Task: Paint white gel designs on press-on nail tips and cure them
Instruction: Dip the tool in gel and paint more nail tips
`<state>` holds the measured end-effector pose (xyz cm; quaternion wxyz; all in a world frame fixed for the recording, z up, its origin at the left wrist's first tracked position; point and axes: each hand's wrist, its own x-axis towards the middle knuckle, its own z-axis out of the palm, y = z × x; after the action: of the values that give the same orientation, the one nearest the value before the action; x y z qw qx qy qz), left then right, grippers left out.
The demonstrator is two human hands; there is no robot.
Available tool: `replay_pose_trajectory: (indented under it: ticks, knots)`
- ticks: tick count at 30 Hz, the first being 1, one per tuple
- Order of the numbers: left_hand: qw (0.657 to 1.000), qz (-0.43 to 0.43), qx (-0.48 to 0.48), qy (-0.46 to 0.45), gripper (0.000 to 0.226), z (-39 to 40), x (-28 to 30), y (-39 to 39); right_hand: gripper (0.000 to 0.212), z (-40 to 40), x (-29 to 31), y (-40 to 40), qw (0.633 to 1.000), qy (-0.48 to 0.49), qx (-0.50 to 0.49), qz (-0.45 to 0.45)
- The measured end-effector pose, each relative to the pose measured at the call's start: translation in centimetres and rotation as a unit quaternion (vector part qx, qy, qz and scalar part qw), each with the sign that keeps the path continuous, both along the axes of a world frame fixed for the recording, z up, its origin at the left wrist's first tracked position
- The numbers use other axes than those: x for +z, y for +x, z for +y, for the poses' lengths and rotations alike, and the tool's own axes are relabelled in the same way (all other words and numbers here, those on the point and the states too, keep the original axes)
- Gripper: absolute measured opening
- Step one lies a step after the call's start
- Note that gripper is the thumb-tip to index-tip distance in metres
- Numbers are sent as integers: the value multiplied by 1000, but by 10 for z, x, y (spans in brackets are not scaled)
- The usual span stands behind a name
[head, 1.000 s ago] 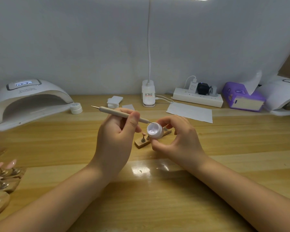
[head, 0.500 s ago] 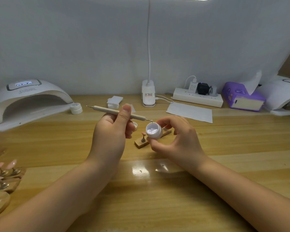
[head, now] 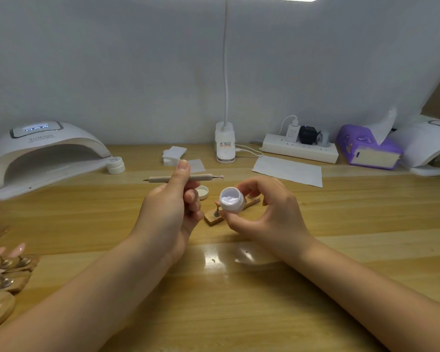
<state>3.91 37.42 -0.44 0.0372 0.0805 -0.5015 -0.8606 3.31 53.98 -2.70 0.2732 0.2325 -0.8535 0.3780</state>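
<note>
The white dome-shaped plastic curing lamp (head: 43,153), far out beyond the left hand (head: 170,214), bears grey "SUN" lettering under its lit display; the display digits and the other labels are too blurred to read.

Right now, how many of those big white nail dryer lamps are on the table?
2. One nail lamp sits far left, its display lit. The second lamp sits at the far right edge, partly cut off behind the tissue pack.

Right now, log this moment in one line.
left hand: holds dotting tool | right hand: holds open gel pot | tip: above pot, white gel loaded
</note>
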Motion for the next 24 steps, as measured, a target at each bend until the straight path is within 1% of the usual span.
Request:
replay_pose_trajectory:
  ticks: [6,9,12,14,17,20,24]
  knots:
    - [1000,-17,-3,7,36,0,1,1,38,0,0,0,1000,3,3,0]
    - [1000,-1,1,-16,34,0,0,1,38,0,-1,0,1000,4,3,1]
    - [999,20,-4,-40,26,0,0,3,38,0,-2,-1,1000,2,0,5]
    - [999,29,-14,-33,24,1,1,4,38,0,-3,-2,1000,-1,-4,8]
    - [998,55,-39,6,20,1,4,5,37,0,-3,-3,1000,-14,-9,8]
    - [995,85,-48,27,28,0,5,6,37,1,-2,-3,1000,-24,-11,6]
    - [993,100,-53,22,37,-1,4,5,36,3,-2,-4,999,-37,-15,-4]
